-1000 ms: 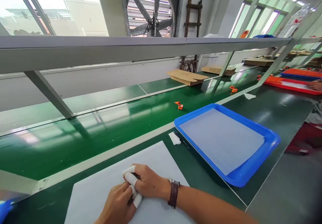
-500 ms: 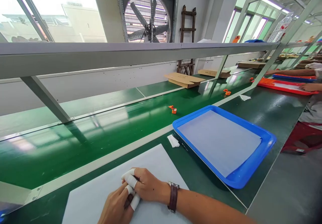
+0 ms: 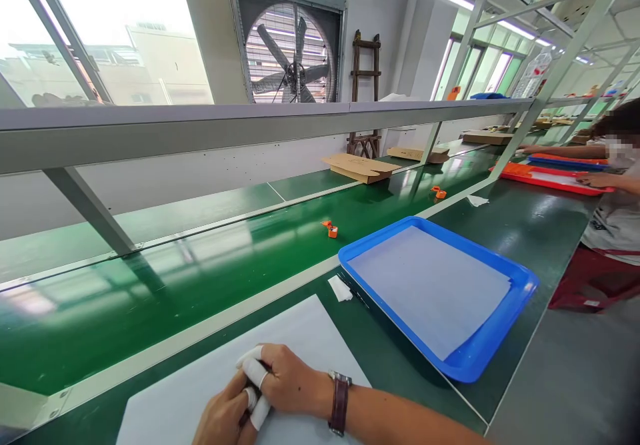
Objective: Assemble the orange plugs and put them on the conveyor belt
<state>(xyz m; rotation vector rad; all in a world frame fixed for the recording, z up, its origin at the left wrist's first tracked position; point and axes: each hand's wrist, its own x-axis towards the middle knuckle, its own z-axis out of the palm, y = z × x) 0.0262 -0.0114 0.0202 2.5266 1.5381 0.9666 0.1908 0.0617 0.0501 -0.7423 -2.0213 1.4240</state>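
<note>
My right hand (image 3: 290, 378), with a brown-strapped watch (image 3: 339, 402) at the wrist, is closed and pressed against my left hand (image 3: 225, 408). Both hands have white finger covers on some fingertips. The left fingers are bent together under the right ones, and whatever lies between them is hidden. Beneath the hands a white sheet (image 3: 170, 398) lies on the dark green bench. To the right, a blue tray (image 3: 475, 370) holds a flat whitish sheet (image 3: 430, 285). A crumpled white scrap (image 3: 341, 288) lies beside the tray's left edge.
A shiny green belt (image 3: 210, 258) runs behind a pale strip, carrying small orange pieces (image 3: 332, 231). Cardboard boxes (image 3: 360, 167) stand beyond it. A shelf beam (image 3: 250, 128) crosses above. At far right, a co-worker's hand (image 3: 595, 180) is at a red tray (image 3: 550, 180).
The view has tilted up slightly, so everything sits a little lower and further left. The orange pieces have shifted slightly left along the belt. My hands stay pressed together.
</note>
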